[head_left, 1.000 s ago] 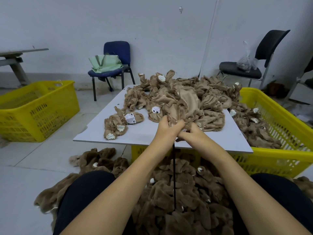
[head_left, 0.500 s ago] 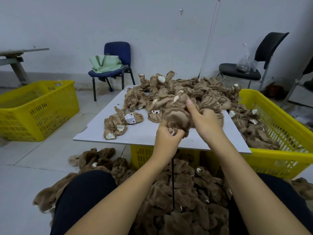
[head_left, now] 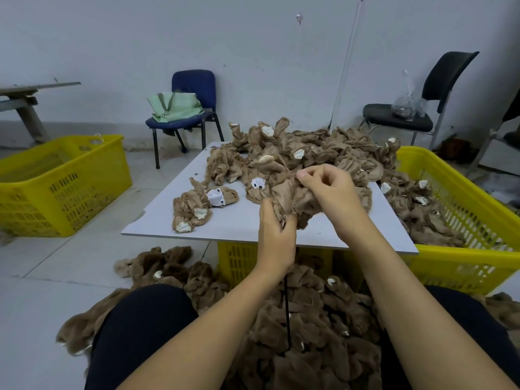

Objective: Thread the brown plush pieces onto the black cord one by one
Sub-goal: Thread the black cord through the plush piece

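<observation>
A brown plush piece (head_left: 292, 197) is held just above the white board (head_left: 233, 223), near its front edge. My left hand (head_left: 274, 235) grips the piece's lower end from below. My right hand (head_left: 330, 192) pinches its upper part with curled fingers. The black cord (head_left: 287, 313) hangs straight down from under my left hand, into a heap of threaded plush pieces (head_left: 298, 333) between my knees. A large pile of loose plush pieces (head_left: 309, 153) covers the board's far half. One separate piece (head_left: 197, 206) with a white patch lies at the board's left.
A yellow basket (head_left: 450, 249) under and right of the board holds more plush pieces. Another yellow basket (head_left: 59, 184) stands on the floor at left. A blue chair (head_left: 191, 108) with a green bag and a black chair (head_left: 422, 108) stand by the wall.
My right hand lifted a plush piece off the pile and drew it toward my left hand. Both hands now hold it lower, close to the board's front edge.
</observation>
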